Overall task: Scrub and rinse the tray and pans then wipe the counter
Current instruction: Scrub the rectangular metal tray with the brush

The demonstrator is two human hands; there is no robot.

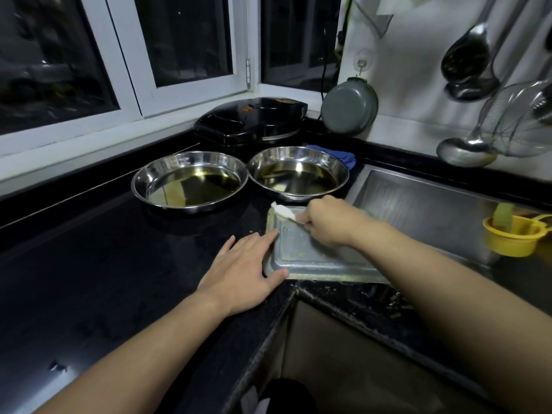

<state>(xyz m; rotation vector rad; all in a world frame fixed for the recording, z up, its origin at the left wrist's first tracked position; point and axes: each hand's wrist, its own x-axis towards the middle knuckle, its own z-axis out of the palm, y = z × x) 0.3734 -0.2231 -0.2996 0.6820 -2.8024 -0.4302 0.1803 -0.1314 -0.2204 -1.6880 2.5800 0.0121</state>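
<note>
A rectangular metal tray (310, 258) with yellowish residue lies on the black counter (104, 264) at the sink's corner. My left hand (242, 270) rests flat against the tray's left edge, fingers spread, thumb on its near corner. My right hand (331, 222) pinches a small white scraper (283, 212) whose tip sits at the tray's far left corner. Behind the tray stand two round steel pans, the left pan (191, 180) and the right pan (298, 173), each with oily liquid in it.
A black electric griddle (251, 121) sits at the back by the window. A blue cloth (343, 156) lies behind the right pan. The steel drainboard (424, 210) holds a yellow cup (513, 237). Ladles and a strainer (519, 121) hang on the right wall. The sink basin (358, 354) opens below.
</note>
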